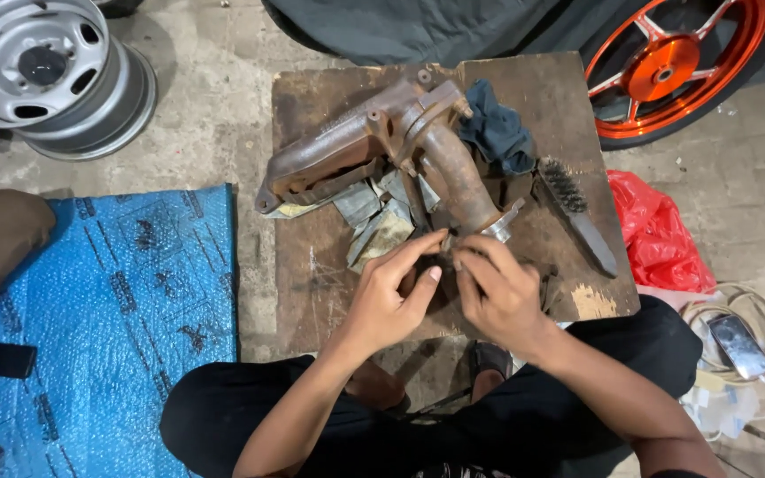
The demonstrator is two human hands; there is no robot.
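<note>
**Hands working at the mouth of a rusty pipe**

Sitting cross-legged over a wooden board (312, 265), pinching at the flanged end of a rusty exhaust manifold (382, 142). Left hand (387, 301) curling half closed, thumb and forefinger meeting just at the pipe's rim. Right hand (498, 296) doing likewise, fingertips touching the left's; possibly gripping a small scrap between them, though too hidden to tell. Lying just beyond the fingers: torn strips of worn abrasive paper (378, 226). Resting to the right of the right hand: a wire brush (577, 212), untouched, with a dark rag (498, 133) farther off. Judging by this, cleaning the pipe end by hand; calling next for steady, close fingertip pressure around the rim.
</note>
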